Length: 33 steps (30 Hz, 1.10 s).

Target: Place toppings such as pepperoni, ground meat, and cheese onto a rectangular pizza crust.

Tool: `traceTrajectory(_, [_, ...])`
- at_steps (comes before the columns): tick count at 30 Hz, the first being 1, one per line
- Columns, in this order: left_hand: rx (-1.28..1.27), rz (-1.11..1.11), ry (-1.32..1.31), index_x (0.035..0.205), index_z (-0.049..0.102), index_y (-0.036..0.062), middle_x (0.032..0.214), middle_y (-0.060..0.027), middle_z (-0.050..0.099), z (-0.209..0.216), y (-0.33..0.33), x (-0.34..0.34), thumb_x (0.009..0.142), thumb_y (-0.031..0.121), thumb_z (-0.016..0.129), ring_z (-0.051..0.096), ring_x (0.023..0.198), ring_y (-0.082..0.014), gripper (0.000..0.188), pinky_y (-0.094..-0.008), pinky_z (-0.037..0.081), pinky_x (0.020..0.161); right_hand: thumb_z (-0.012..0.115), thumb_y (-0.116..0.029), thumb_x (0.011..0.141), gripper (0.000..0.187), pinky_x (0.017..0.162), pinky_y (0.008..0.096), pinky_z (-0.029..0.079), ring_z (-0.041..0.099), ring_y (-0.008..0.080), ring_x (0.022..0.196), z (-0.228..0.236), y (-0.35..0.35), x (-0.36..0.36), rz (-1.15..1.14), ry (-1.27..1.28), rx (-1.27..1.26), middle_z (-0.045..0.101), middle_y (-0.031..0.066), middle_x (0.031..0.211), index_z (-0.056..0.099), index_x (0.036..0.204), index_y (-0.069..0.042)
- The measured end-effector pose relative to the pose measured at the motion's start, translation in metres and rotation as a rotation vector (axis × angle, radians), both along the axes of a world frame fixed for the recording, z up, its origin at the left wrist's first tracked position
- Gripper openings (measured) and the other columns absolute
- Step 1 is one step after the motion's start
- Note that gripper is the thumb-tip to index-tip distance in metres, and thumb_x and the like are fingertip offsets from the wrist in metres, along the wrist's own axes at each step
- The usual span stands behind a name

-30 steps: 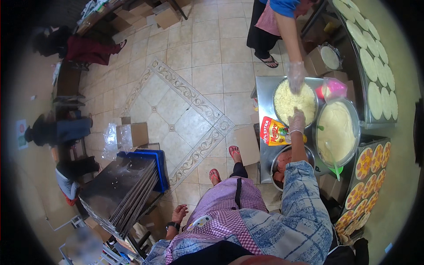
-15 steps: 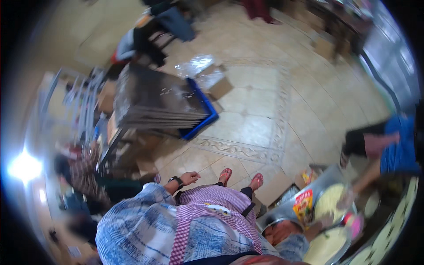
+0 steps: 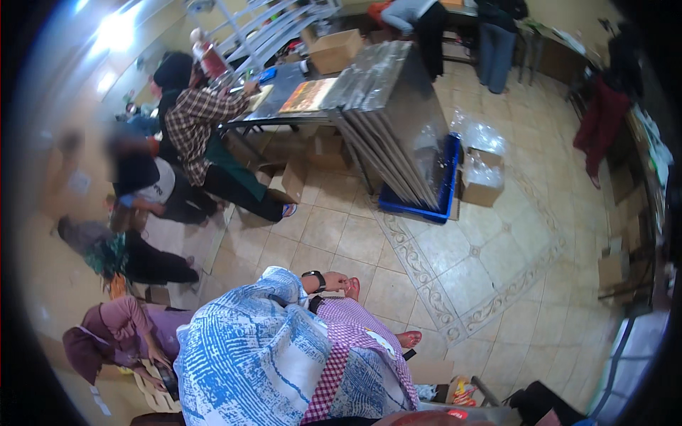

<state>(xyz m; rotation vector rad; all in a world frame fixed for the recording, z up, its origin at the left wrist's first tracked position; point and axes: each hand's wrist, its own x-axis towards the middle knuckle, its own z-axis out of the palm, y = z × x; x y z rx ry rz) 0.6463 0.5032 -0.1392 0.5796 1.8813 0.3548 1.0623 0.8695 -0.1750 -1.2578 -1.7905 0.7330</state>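
Observation:
My left hand [image 3: 334, 281] hangs low in front of my body with a black watch [image 3: 314, 280] on its wrist. It holds nothing that I can see, and its fingers are loosely apart. Below it is the pink checked apron [image 3: 362, 323] over my blue and white patterned top [image 3: 249, 348]. My sandalled foot [image 3: 352, 288] shows just beyond the fingers. My right hand is out of the picture.
Tall metal sheets [image 3: 398, 92] stand in a blue crate [image 3: 452, 188] by a metal table [image 3: 284, 89]. Beside the crate lies a cardboard box [image 3: 483, 181] with clear plastic. People stand at left, including a person in a plaid shirt [image 3: 195, 117].
The view has swung left, bringing several people and the table into sight. The pale-filled bowls, the co-worker's gloved hand there and my right arm have left the view. My left hand stays low.

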Motion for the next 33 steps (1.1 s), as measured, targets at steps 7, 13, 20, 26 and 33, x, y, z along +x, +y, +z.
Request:
traceTrajectory(7, [0.019, 0.303, 0.014, 0.098, 0.058, 0.0052, 0.081, -0.0067, 0.062, -0.057, -0.163, -0.047, 0.084, 0.029, 0.051, 0.061, 0.067, -0.0148, 0.028, -0.0293, 0.050, 0.063, 0.046, -0.027, 0.089, 0.035, 0.091, 0.0373, 0.039, 0.050, 0.0252, 0.103, 0.052, -0.047, -0.143, 0.162, 0.308, -0.032, 0.056, 0.0124, 0.109, 0.051, 0.114, -0.004])
traceTrajectory(13, [0.073, 0.677, 0.059, 0.098, 0.060, 0.0066, 0.081, -0.0063, 0.060, -0.091, -0.302, -0.075, 0.084, 0.022, 0.051, 0.058, 0.067, -0.0146, 0.023, -0.0278, 0.049, 0.061, 0.046, -0.026, 0.089, 0.034, 0.090, 0.0375, 0.040, 0.050, 0.0247, 0.103, 0.084, -0.090, -0.246, 0.279, 0.558, -0.128, 0.056, 0.0122, 0.108, 0.050, 0.114, -0.003])
traceTrajectory(20, [0.159, 1.375, -0.089, 0.101, 0.059, 0.0083, 0.089, -0.0033, 0.060, -0.080, -0.323, -0.131, 0.084, 0.019, 0.050, 0.059, 0.074, -0.0144, 0.022, -0.0278, 0.047, 0.058, 0.056, -0.014, 0.085, 0.032, 0.078, 0.0252, 0.048, 0.056, 0.0179, 0.088, 0.117, -0.139, -0.463, 0.595, 1.116, -1.342, 0.057, 0.0129, 0.101, 0.048, 0.113, 0.000])
traceTrajectory(26, [0.375, 1.535, -0.103, 0.104, 0.056, 0.0117, 0.093, -0.0016, 0.059, -0.038, -0.302, -0.210, 0.086, 0.018, 0.050, 0.058, 0.079, -0.0115, 0.020, -0.0213, 0.043, 0.058, 0.057, -0.012, 0.082, 0.030, 0.074, 0.0275, 0.051, 0.058, 0.0218, 0.088, 0.151, -0.205, -0.647, 0.837, 0.830, -1.713, 0.057, 0.0157, 0.101, 0.049, 0.108, 0.001])
traceTrajectory(33, [0.439, 1.672, -0.139, 0.104, 0.056, 0.0127, 0.093, -0.0001, 0.059, -0.002, -0.291, -0.264, 0.087, 0.022, 0.052, 0.058, 0.079, -0.0105, 0.020, -0.0213, 0.043, 0.064, 0.056, -0.017, 0.085, 0.027, 0.063, 0.0258, 0.051, 0.057, 0.0174, 0.079, 0.195, -0.219, -0.826, 1.084, 0.648, -1.644, 0.055, 0.0123, 0.100, 0.051, 0.106, -0.001])
